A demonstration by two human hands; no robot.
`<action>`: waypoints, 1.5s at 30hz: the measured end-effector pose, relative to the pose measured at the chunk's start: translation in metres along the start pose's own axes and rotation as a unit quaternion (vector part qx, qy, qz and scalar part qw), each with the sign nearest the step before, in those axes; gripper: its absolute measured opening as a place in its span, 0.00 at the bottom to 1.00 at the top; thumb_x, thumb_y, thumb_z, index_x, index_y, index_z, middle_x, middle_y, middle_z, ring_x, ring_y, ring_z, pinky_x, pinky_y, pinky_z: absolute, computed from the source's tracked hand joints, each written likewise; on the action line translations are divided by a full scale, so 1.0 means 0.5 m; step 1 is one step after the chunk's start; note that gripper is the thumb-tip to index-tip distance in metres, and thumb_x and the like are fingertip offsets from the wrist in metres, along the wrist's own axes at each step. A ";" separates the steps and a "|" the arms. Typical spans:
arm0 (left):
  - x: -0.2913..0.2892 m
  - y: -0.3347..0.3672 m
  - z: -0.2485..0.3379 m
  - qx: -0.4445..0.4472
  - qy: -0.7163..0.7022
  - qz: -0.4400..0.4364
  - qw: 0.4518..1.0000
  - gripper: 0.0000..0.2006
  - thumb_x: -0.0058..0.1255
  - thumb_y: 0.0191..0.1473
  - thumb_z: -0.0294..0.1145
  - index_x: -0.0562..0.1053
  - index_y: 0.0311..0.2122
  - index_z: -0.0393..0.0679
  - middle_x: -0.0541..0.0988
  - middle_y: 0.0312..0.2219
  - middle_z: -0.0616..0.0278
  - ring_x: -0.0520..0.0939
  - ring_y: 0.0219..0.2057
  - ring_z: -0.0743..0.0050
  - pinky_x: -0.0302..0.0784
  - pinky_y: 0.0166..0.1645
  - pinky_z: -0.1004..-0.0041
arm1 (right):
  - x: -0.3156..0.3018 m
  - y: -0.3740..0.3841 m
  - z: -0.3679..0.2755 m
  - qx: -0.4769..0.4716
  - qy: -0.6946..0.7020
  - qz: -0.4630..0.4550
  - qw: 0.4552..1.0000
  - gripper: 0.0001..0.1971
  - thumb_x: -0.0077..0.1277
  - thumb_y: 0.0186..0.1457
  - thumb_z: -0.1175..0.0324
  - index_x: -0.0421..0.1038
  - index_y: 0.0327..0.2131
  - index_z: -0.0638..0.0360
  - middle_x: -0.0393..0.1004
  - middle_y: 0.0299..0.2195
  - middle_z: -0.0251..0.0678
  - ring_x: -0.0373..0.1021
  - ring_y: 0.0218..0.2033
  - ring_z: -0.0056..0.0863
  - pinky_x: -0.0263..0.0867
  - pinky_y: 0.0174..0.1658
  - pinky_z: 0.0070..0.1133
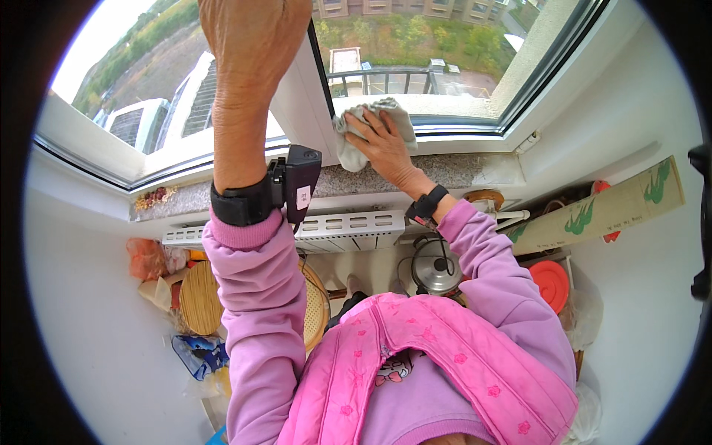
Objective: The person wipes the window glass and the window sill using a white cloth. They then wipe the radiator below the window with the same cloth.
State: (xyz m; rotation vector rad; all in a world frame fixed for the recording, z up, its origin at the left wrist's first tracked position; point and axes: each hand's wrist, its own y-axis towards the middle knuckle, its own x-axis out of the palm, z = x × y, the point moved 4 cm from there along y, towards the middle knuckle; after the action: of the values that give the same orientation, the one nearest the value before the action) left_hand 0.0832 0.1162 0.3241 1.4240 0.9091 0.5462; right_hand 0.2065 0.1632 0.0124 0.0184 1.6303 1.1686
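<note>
The left arm [259, 304], sleeved in lilac, is stretched forward and up; the right arm [489, 245] is bent and angled inward. Below the right hand [386, 148], to its left, a slotted white radiator [348, 225] is seen. By that hand, its fingers partly spread and bent, a pale grey cloth [349, 153] is held against the white window frame [302, 111], by the speckled stone sill [463, 172]. The left hand [256, 33] is raised farther up; its fingers are cut off, so its openness and hold cannot be told.

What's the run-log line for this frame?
left hand: raised, cut off by top edge | right hand: on grey cloth | cloth: at white window frame | radiator: below stone sill
</note>
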 end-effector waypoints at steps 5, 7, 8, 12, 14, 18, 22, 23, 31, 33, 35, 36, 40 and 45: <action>-0.002 -0.002 -0.007 0.010 -0.013 -0.010 1.000 0.09 0.43 0.57 0.30 0.70 0.28 0.37 0.71 0.25 0.53 0.71 0.33 0.52 0.64 0.42 0.61 | -0.002 -0.060 0.050 -0.030 0.014 -0.051 0.998 0.19 0.49 0.47 0.76 0.74 0.44 0.44 0.59 0.62 0.24 0.53 0.64 0.27 0.46 0.67 0.33; 0.000 -0.004 -0.009 0.010 -0.019 -0.002 1.000 0.09 0.43 0.57 0.30 0.70 0.28 0.37 0.71 0.25 0.53 0.71 0.32 0.52 0.64 0.42 0.61 | -0.015 -0.087 0.083 -0.024 -0.002 -0.047 0.999 0.20 0.51 0.46 0.76 0.74 0.44 0.43 0.59 0.62 0.22 0.52 0.64 0.27 0.46 0.67 0.32; 0.002 -0.004 -0.009 0.011 -0.023 0.003 1.000 0.09 0.43 0.57 0.30 0.70 0.27 0.37 0.71 0.25 0.53 0.71 0.32 0.52 0.63 0.42 0.61 | -0.024 -0.101 0.101 -0.019 -0.013 -0.043 0.999 0.21 0.51 0.46 0.76 0.74 0.45 0.42 0.59 0.62 0.22 0.52 0.65 0.27 0.46 0.67 0.32; 0.009 -0.007 -0.014 -0.012 -0.013 -0.002 1.000 0.09 0.42 0.57 0.29 0.69 0.27 0.37 0.70 0.25 0.53 0.70 0.32 0.53 0.63 0.41 0.61 | -0.085 -0.150 0.184 0.038 -0.036 -0.015 0.999 0.21 0.56 0.44 0.77 0.76 0.43 0.38 0.61 0.61 0.21 0.52 0.65 0.28 0.47 0.68 0.33; 0.010 -0.008 -0.014 -0.008 -0.022 -0.002 1.000 0.09 0.42 0.57 0.29 0.69 0.27 0.37 0.70 0.25 0.53 0.70 0.32 0.54 0.63 0.41 0.61 | -0.138 -0.160 0.227 0.074 -0.059 0.025 0.995 0.22 0.55 0.44 0.78 0.76 0.43 0.40 0.63 0.60 0.22 0.54 0.64 0.32 0.50 0.66 0.34; 0.010 -0.007 -0.007 0.005 -0.024 0.007 1.000 0.09 0.42 0.57 0.29 0.69 0.26 0.36 0.70 0.24 0.53 0.70 0.31 0.54 0.63 0.41 0.61 | -0.276 -0.126 0.318 0.150 -0.079 0.157 0.973 0.28 0.51 0.42 0.87 0.76 0.46 0.45 0.65 0.59 0.31 0.60 0.60 0.39 0.54 0.64 0.35; 0.003 -0.002 0.004 0.007 -0.013 0.010 1.000 0.09 0.42 0.57 0.28 0.68 0.26 0.36 0.69 0.23 0.53 0.70 0.30 0.53 0.63 0.40 0.62 | -0.403 -0.026 0.369 0.150 -0.043 0.305 0.939 0.31 0.48 0.42 0.88 0.73 0.50 0.45 0.67 0.56 0.36 0.61 0.58 0.41 0.56 0.62 0.31; 0.000 -0.002 0.005 0.006 -0.013 0.004 1.000 0.09 0.43 0.57 0.28 0.68 0.26 0.36 0.69 0.23 0.53 0.70 0.30 0.53 0.63 0.40 0.62 | -0.433 0.005 0.376 0.135 -0.032 0.339 0.931 0.32 0.49 0.41 0.88 0.72 0.51 0.46 0.66 0.57 0.38 0.61 0.58 0.41 0.56 0.61 0.29; 0.008 -0.005 -0.006 0.000 -0.019 0.019 1.000 0.10 0.43 0.57 0.29 0.69 0.26 0.37 0.70 0.23 0.54 0.70 0.30 0.55 0.63 0.41 0.62 | -0.449 0.129 0.360 0.074 -0.093 0.421 0.899 0.30 0.53 0.47 0.78 0.63 0.57 0.53 0.58 0.60 0.47 0.56 0.60 0.46 0.50 0.62 0.35; 0.011 -0.007 -0.010 -0.002 -0.019 0.025 1.000 0.10 0.42 0.57 0.29 0.69 0.26 0.37 0.70 0.23 0.55 0.70 0.30 0.56 0.63 0.41 0.62 | -0.364 0.092 0.321 0.090 -0.123 0.388 0.909 0.33 0.52 0.48 0.77 0.59 0.61 0.52 0.54 0.62 0.48 0.53 0.62 0.49 0.43 0.64 0.38; 0.012 -0.008 -0.009 0.003 -0.033 0.027 0.999 0.10 0.42 0.57 0.29 0.69 0.26 0.38 0.70 0.23 0.55 0.70 0.30 0.56 0.63 0.41 0.63 | -0.264 0.040 0.272 0.128 -0.060 0.328 0.934 0.39 0.54 0.42 0.80 0.60 0.61 0.44 0.53 0.64 0.48 0.52 0.62 0.54 0.42 0.64 0.45; 0.013 -0.007 -0.008 0.006 -0.026 0.024 0.999 0.09 0.42 0.57 0.29 0.69 0.26 0.38 0.70 0.23 0.55 0.70 0.30 0.56 0.63 0.41 0.63 | -0.222 0.013 0.243 0.135 -0.066 0.310 0.939 0.37 0.55 0.41 0.80 0.65 0.58 0.42 0.54 0.64 0.44 0.53 0.62 0.51 0.46 0.64 0.45; 0.005 -0.004 -0.001 0.005 -0.011 0.008 1.000 0.09 0.42 0.57 0.29 0.69 0.26 0.37 0.69 0.23 0.55 0.69 0.30 0.57 0.63 0.41 0.63 | -0.113 -0.092 0.172 0.176 0.002 0.203 0.963 0.36 0.52 0.36 0.86 0.72 0.53 0.43 0.58 0.62 0.41 0.54 0.62 0.50 0.47 0.64 0.42; 0.001 -0.007 -0.002 -0.007 -0.013 -0.011 1.000 0.10 0.42 0.57 0.29 0.69 0.26 0.37 0.69 0.24 0.56 0.69 0.30 0.58 0.63 0.41 0.64 | -0.060 -0.188 0.160 0.197 0.017 0.088 0.976 0.31 0.51 0.41 0.85 0.74 0.50 0.43 0.63 0.60 0.32 0.58 0.60 0.46 0.56 0.62 0.37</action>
State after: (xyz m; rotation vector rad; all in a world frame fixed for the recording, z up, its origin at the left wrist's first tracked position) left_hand 0.0819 0.1170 0.3209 1.4037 0.8983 0.5149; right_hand 0.3272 0.1516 -0.0246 0.4066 1.8980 0.9614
